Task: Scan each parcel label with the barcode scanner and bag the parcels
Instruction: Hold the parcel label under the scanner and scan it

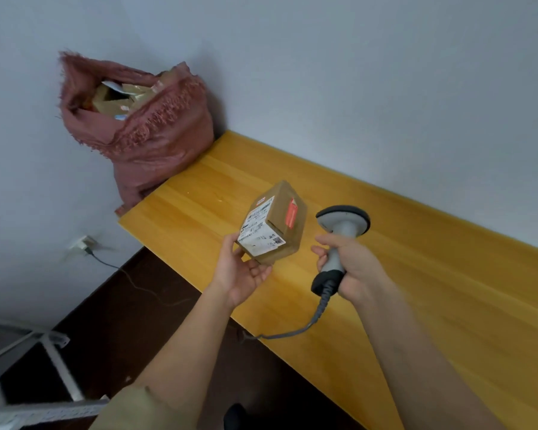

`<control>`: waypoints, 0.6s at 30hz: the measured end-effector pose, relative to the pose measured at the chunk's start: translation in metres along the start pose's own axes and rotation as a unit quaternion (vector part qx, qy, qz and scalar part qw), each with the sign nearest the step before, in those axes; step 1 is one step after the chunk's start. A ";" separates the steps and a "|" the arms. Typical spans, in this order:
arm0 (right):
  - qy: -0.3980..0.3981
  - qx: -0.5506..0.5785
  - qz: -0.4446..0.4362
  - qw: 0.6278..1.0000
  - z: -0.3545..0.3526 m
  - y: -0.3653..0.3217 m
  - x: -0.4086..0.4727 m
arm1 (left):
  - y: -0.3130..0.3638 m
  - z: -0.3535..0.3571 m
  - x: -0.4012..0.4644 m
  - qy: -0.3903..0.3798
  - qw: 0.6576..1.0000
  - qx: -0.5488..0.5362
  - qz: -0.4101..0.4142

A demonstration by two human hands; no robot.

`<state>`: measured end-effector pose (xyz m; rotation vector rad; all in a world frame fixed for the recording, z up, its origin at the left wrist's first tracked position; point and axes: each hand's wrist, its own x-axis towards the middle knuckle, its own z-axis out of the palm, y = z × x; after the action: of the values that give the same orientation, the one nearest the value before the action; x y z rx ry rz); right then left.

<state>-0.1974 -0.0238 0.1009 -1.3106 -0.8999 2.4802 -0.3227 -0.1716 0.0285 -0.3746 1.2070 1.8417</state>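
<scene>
The left hand is holding a small brown cardboard parcel above the yellow wooden surface, its grip curled around the box's lower near corner — thumb on the left side, fingers underneath. The parcel is sitting tilted, with its white shipping label facing up and toward the camera and a red sticker showing on the adjoining face.

Just to the right of the parcel, the right hand is clutching the handle of a grey barcode scanner, its grip wrapped tightly around the shaft. The scanner's rounded head is rising above the fist, near the parcel but not touching it; which way its window is facing cannot be told. Its coiled grey cable is trailing from the handle's base across the surface and dropping over the near edge.

Well apart, at the far left end of the surface against the wall, a pinkish-red woven sack is standing open — cardboard parcels are showing inside its frayed mouth. A wall socket with a plugged-in lead is sitting low on the left wall.
</scene>
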 end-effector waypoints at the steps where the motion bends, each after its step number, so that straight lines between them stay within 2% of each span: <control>1: 0.001 0.009 0.004 1.000 0.012 0.006 0.003 | 0.012 -0.005 -0.004 -0.009 1.000 0.004 0.008; 8: -0.028 0.020 -0.020 0.999 0.115 0.048 0.010 | 0.095 -0.059 -0.024 -0.071 0.994 0.057 0.063; 18: -0.096 0.001 -0.029 0.995 0.305 0.123 0.000 | 0.258 -0.185 -0.051 -0.095 0.984 0.109 0.101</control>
<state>-0.4290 -0.2506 0.1570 -1.0425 -0.9616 2.5945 -0.5361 -0.3921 0.1239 0.0468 1.3340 1.8426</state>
